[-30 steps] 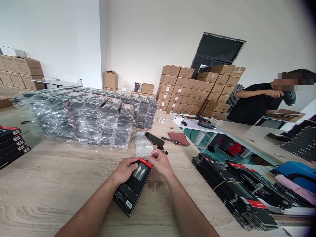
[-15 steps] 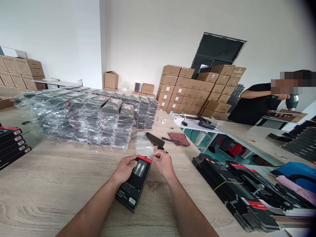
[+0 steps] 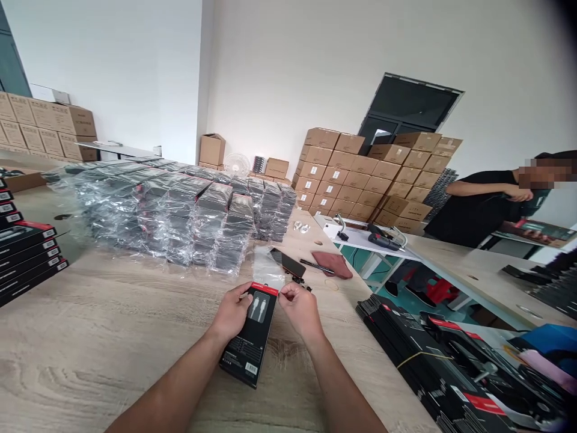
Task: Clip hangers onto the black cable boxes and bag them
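My left hand (image 3: 232, 313) grips the upper left side of a black retail box (image 3: 249, 341) with a red top edge and a white cable pictured on it. The box lies tilted on the wooden table (image 3: 90, 349). My right hand (image 3: 300, 308) is closed in a pinch at the box's top right corner. Just beyond the hands lies a clear plastic bag (image 3: 265, 270).
Stacks of bagged black boxes (image 3: 180, 210) fill the table's far side. A black phone (image 3: 288, 263) and a maroon pouch (image 3: 332, 264) lie past the bag. Black boxes are stacked at left (image 3: 27, 252) and right (image 3: 433, 361). A person in black (image 3: 487, 201) stands at right.
The box has turned more upright under my hands and sits slightly nearer the bag. The view has shifted a little to the left. The person at right has lowered the bottle.
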Motion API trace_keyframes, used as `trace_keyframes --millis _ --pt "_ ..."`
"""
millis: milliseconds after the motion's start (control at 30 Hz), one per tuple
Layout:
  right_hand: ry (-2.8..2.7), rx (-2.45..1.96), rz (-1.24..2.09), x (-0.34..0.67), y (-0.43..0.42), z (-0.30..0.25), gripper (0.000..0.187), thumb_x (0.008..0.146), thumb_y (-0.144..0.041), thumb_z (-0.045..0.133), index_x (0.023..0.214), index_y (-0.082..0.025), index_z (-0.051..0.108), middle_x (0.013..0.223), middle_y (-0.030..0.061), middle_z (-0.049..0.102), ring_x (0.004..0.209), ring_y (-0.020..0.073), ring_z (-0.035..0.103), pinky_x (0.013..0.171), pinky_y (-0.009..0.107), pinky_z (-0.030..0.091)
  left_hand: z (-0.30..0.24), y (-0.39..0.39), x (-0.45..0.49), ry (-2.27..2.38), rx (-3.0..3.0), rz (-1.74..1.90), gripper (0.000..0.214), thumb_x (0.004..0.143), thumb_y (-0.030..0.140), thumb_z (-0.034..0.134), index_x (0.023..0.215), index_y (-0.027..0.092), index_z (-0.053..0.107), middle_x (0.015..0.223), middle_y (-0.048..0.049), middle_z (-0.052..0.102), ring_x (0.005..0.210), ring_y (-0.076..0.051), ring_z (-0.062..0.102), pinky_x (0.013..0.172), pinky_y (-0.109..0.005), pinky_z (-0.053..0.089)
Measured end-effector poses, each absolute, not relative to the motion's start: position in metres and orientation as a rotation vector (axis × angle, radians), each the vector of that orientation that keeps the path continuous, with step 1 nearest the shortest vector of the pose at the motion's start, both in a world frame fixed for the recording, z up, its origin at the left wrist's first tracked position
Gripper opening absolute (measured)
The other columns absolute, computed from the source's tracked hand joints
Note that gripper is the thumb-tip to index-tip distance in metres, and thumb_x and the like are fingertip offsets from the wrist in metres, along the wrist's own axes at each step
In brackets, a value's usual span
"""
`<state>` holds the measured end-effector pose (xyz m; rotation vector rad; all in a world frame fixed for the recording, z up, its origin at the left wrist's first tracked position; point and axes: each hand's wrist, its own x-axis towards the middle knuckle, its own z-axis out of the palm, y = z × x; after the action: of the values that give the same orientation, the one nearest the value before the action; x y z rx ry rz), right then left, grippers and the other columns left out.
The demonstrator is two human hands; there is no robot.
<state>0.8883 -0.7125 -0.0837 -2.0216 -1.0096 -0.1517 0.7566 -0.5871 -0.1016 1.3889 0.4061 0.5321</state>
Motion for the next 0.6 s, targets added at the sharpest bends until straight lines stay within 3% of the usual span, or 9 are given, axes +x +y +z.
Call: trace_keyframes --millis 233,367,600 --pt "-1.131 -2.056 -0.353 0.883 -0.709 -0.082 0.015 0.079 -0.028 0.049 0.071 -0.022 0.06 0.063 0.0018 0.063 0.057 0.0159 0.056 0.058 0.026 0.042 -0.106 -0.586 0.76 0.426 1.378 0.651 0.033 0.079 0.024 0.054 0.108 0.013 0.064 0.103 -0.0099 0.069 0.092 -0.021 0.063 0.084 -0.033 0.047" --pt "-1.168 -1.957 -0.399 0.88 -0.708 -0.078 0.018 0.082 -0.031 0.049 0.074 -0.022 0.063 0.071 0.0038 0.064 0.065 0.0172 0.058 0.067 0.028 0.045 -0.108 -0.586 0.761 0.463 1.353 0.675 0.025 0.08 0.026 0.054 0.099 0.013 0.061 0.096 -0.0106 0.068 0.089 -0.021 0.063 0.082 -0.034 0.047" --pt "-0.831 -1.561 0.146 0.862 -0.701 -0.068 0.024 0.081 -0.043 0.057 0.074 -0.02 0.057 0.078 0.0036 0.062 0.069 0.0172 0.057 0.062 0.028 0.048 -0.088 -0.594 0.756 0.337 1.233 0.909 0.026 0.078 0.036 0.061 0.094 0.017 0.054 0.094 -0.0071 0.067 0.087 -0.019 0.062 0.081 -0.031 0.047"
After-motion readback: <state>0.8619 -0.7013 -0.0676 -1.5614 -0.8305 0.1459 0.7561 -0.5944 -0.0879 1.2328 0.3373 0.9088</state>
